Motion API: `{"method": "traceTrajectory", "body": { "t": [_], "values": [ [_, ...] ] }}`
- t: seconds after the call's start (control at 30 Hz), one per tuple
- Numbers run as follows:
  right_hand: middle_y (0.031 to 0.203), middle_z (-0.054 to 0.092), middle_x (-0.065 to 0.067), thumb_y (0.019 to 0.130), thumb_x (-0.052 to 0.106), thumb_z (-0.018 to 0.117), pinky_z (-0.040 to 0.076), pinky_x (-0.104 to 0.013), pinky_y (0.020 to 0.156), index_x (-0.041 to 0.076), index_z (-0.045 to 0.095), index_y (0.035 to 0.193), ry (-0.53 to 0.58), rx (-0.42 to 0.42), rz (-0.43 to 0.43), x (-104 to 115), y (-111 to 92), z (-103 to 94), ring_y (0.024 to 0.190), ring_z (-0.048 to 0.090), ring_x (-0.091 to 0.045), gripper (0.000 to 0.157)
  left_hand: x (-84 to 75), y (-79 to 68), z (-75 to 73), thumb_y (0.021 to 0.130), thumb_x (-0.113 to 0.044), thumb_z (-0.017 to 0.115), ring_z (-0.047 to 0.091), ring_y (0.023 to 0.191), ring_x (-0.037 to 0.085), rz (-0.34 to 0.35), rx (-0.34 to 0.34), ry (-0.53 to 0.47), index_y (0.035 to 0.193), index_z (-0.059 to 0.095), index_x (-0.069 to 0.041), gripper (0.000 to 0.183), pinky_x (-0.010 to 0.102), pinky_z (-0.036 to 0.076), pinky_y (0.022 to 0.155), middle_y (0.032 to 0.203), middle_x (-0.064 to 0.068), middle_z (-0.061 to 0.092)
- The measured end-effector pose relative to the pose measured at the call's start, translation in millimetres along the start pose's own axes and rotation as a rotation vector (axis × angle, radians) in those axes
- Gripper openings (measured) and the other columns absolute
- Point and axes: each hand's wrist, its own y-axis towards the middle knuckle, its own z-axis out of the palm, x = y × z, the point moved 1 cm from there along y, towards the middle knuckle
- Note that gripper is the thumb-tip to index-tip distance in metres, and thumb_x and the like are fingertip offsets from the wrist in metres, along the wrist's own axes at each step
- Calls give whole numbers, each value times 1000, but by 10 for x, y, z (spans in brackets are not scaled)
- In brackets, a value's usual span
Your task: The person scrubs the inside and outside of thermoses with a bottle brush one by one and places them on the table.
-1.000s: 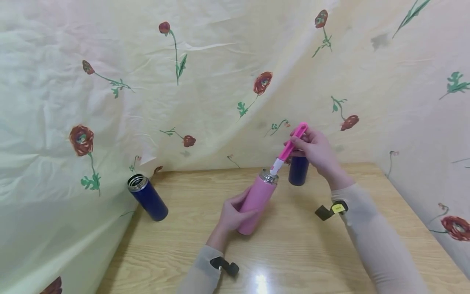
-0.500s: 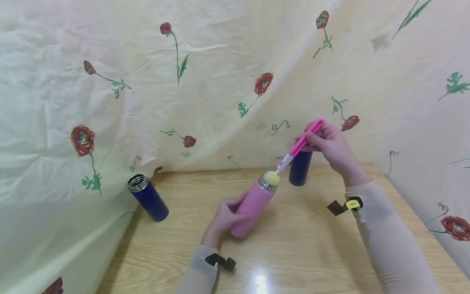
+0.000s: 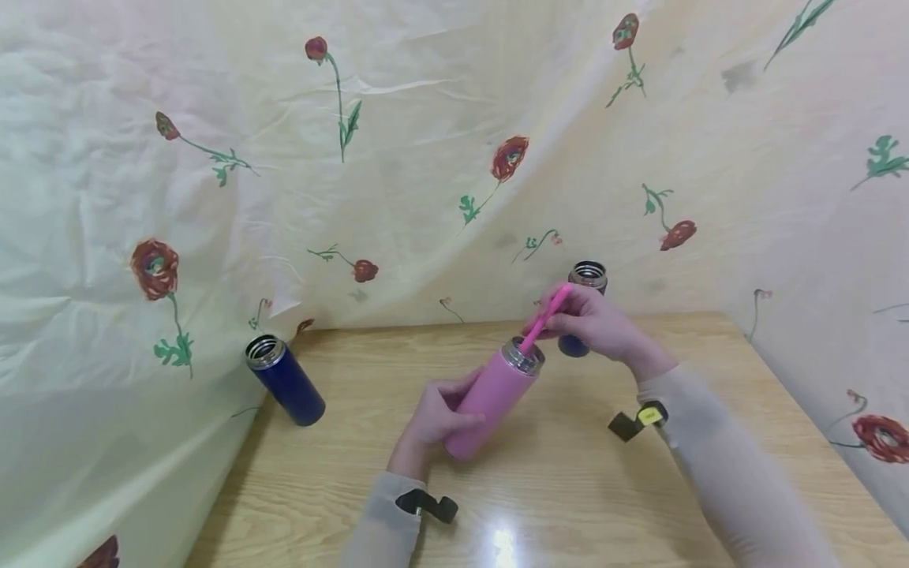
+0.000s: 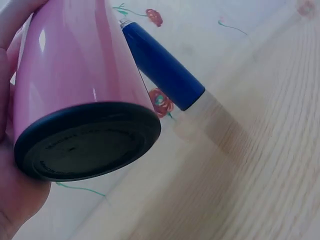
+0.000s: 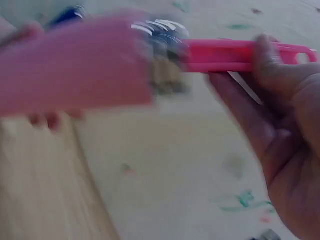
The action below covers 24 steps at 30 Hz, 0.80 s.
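Note:
My left hand point(image 3: 442, 412) grips a pink thermos bottle point(image 3: 490, 402) round its body, tilted with its steel mouth up and to the right. In the left wrist view the bottle's dark base point(image 4: 90, 142) faces the camera, raised above the table. With thumb and fingers my right hand point(image 3: 592, 319) pinches the pink handle of a bottle brush point(image 3: 545, 317). The brush goes in through the bottle's mouth, so its sponge head is hidden inside. The right wrist view, blurred, shows the handle point(image 5: 220, 55) lined up with the bottle neck.
A dark blue bottle point(image 3: 287, 383) without a lid stands at the left of the wooden table point(image 3: 383, 505). Another lidless blue bottle point(image 3: 588, 274) stands behind my right hand, partly covered by it. Flowered cloth point(image 3: 419, 158) hangs round the back and sides.
The brush was drawn out until its yellow-white sponge showed at the mouth, and now it is pushed back in deep. My right hand has moved down and left; the bottle has shifted slightly left.

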Motion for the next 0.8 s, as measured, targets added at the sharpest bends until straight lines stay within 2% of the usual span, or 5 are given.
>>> {"method": "traceTrajectory", "body": {
  "t": [0.07, 0.2, 0.37, 0.6, 0.8],
  "values": [
    [109, 78, -13, 105, -4, 62, 64, -44, 90, -3, 61, 112, -29, -56, 48, -21, 12, 107, 103, 78, -25, 7, -12, 5, 15, 77, -17, 91, 65, 130, 30, -8, -26, 11, 147, 60, -5, 77, 40, 53, 108, 148, 11, 63],
    [110, 77, -18, 103, 14, 74, 65, -44, 88, -3, 61, 120, -103, -206, 146, -93, 30, 202, 98, 79, -27, 28, 19, 3, -6, 79, -14, 92, 62, 134, 34, -21, -100, 35, 148, 62, -10, 76, 45, 51, 112, 149, 8, 62],
    [113, 76, -20, 101, 26, 79, 66, -40, 84, 3, 63, 126, -120, -395, 235, -204, -50, 359, 95, 79, -25, 37, 51, -13, -30, 78, -13, 95, 64, 133, 31, -59, -159, 82, 145, 66, -18, 73, 50, 50, 113, 145, 3, 66],
    [109, 79, -14, 102, 26, 76, 66, -36, 78, -3, 63, 130, -85, -631, 155, -227, -243, 568, 89, 79, -16, 42, 51, 7, -41, 78, -15, 96, 64, 132, 27, -23, -107, 160, 144, 69, -19, 72, 50, 50, 112, 143, -2, 68],
    [102, 80, 2, 106, 10, 68, 65, -34, 78, -1, 65, 125, 37, -750, 43, -221, -354, 620, 86, 79, -14, 22, 51, 22, -35, 77, -14, 97, 65, 131, 27, -13, -115, 178, 143, 69, -19, 71, 50, 51, 111, 143, -1, 68]
  ]
}}
